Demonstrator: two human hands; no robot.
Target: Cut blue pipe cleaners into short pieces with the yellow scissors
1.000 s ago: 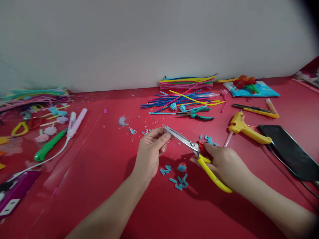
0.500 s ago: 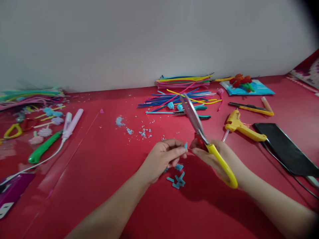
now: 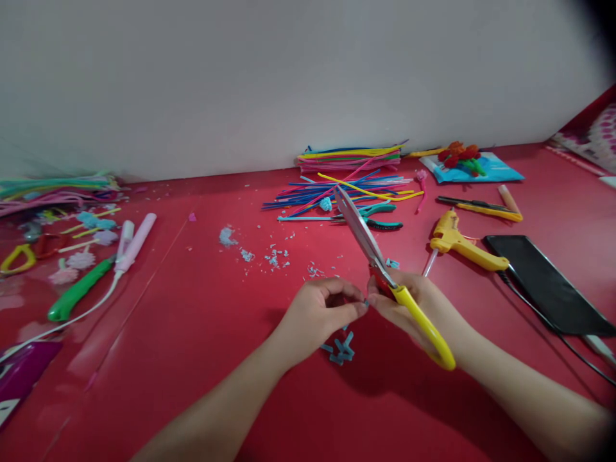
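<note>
Between the thumb and fingertips of my left hand (image 3: 312, 317) is a tiny light blue pipe cleaner piece (image 3: 366, 302), mostly covered. My right hand (image 3: 416, 301) is closed around a pair of scissors (image 3: 427, 326) with a yellow and red handle, the metal blades pointing up and away. The fingertips of both hands meet, or nearly meet, at the blue piece. Below them on the red table lie several cut blue pieces (image 3: 342, 350), partly covered by my left hand. A small blue bit (image 3: 392, 264) shows just beyond my right hand.
Blue fuzz (image 3: 273, 258) is scattered ahead. Behind lie loose pipe cleaners (image 3: 308, 194), a blue fluffy ball (image 3: 326, 204) and pliers (image 3: 382, 224). On the right are a yellow glue gun (image 3: 464, 247) and a black phone (image 3: 543, 282); a green-handled tool (image 3: 81, 289) lies left.
My left hand has moved slightly right, bringing its fingertips against or close to my right hand's. The blue piece sits lower and shows less. The view has shifted a little.
</note>
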